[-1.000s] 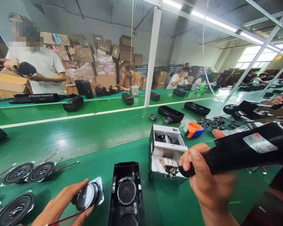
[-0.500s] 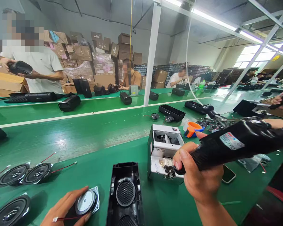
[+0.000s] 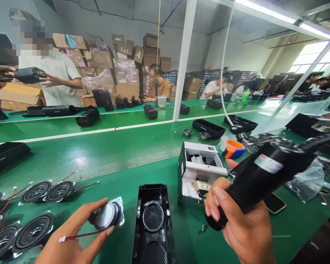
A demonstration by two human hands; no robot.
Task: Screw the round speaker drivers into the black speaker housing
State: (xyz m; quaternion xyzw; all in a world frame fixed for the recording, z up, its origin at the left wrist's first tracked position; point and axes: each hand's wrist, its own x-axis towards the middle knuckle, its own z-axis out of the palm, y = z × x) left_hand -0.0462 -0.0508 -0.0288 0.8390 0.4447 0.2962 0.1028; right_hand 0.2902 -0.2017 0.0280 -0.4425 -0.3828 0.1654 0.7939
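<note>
Between thumb and fingers, my left hand point(image 3: 71, 234) grips a small round speaker driver point(image 3: 106, 215) by its edges, magnet side facing up; a red wire with a white plug trails from it. Just right of it, a black speaker housing point(image 3: 153, 194) lies open side up, with two round mesh grilles inside. My right hand point(image 3: 236, 220) is wrapped around a black electric screwdriver point(image 3: 253, 179), which hangs from a white cord. Behind the screwdriver stands a white screw feeder machine point(image 3: 202, 161) marked WEIXIN.
More speaker drivers point(image 3: 34, 231) with wires lie at the left. An orange and blue tape roll point(image 3: 233, 148), a phone point(image 3: 275, 203) and a plastic bag point(image 3: 305, 179) are at the right. Black housings point(image 3: 209, 129) stand along the green conveyor point(image 3: 112, 146). Co-workers sit and stand beyond.
My right hand has brought the screwdriver slightly downward, away from the feeder's front. The speaker driver in my left hand is raised a little. The whole view has shifted left.
</note>
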